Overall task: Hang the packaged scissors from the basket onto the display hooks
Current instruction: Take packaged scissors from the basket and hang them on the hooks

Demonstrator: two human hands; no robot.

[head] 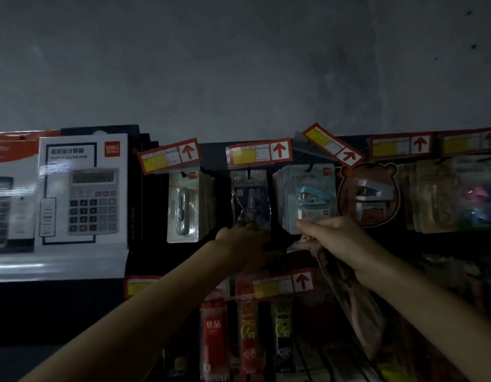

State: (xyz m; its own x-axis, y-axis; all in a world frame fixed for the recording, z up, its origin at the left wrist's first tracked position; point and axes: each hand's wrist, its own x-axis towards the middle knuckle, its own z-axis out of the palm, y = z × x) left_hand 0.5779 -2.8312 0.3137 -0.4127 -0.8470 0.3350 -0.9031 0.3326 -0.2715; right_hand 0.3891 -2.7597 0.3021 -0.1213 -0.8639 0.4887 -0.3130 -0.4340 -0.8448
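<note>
Right hand (332, 238) pinches pink scissors pack (357, 304) | left hand (244, 244) grips hung pack (250, 199) bottom

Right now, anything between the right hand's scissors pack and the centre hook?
Yes: the price tag fronts the centre hook, and a dark pack already hangs there, left hand at its bottom edge. The scissors pack hangs below the right hand.

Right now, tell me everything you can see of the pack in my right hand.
The scissors pack is a clear, glossy plastic sleeve with a pale pink shape inside, too blurred to show blades. The right hand pinches its top end, so it hangs tilted, lower end toward the right. Its top sits just below the blue stapler pack. It is on no hook.
</note>
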